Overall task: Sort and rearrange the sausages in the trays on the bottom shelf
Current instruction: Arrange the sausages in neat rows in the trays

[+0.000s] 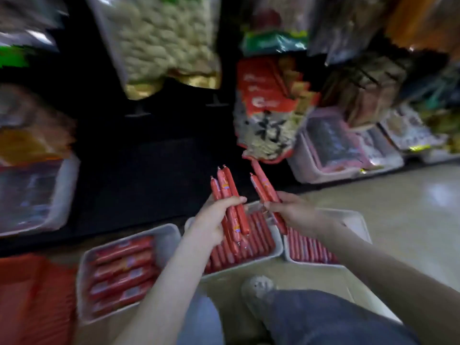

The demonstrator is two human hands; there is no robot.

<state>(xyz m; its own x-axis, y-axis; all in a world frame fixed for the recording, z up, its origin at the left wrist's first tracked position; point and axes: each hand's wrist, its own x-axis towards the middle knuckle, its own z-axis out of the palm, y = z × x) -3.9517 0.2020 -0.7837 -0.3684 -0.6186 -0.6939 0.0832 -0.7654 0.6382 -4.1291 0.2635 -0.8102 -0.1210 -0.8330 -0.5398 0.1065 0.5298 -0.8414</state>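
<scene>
Bottom shelf [154, 185]: a dark gap in its middle; nothing can be made out there.
Left tray [166, 230]: on the floor [398, 195] at the shelf's front edge, thick sausages in a tidy row; it looks done.
Middle tray [277, 235]: just beside it, nearly full of thin sausages.
Right tray [356, 217]: thin sausages along its near edge, far corner bare.
Left hand [211, 220]: fingers curled round a bunch of thin sausages [225, 185], over the middle tray.
Right hand [293, 212]: fingers pinching two thin sausages [265, 188].
Progress: probably midway; both handfuls still need placing, and the trays likely go back on the shelf.
</scene>
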